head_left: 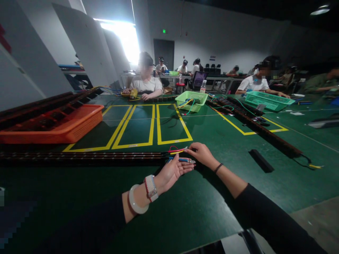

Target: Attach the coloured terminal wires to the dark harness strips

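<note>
The left hand (173, 173) lies palm up at the right end of the long dark strips (79, 156), its fingers straight and loosely spread, with a blue wire (185, 160) running along them behind the thumb. The right hand (201, 153), just right of the same end, pinches the tips of a red wire (173, 147) and a yellow wire (177, 152) between thumb and fingertips.

The strips lie flat across a green table (164, 218). Beyond them, yellow tape (132, 145) marks out boxes on the tabletop. The room past the strips has grey walls, a dark door (164, 53) and a bright opening (122, 38) at the left.

An orange basket (87, 123) of dark parts stands close behind the strips' left portion, partly hiding more dark bars. Well right of the strips lie a short black piece (261, 161) and a long bar (280, 141) ending in a cable. Farther beyond the strips are a light green basket (194, 106) holding wires, a bottle (203, 86), a teal basket (275, 102) and a seated co-worker (147, 84).
</note>
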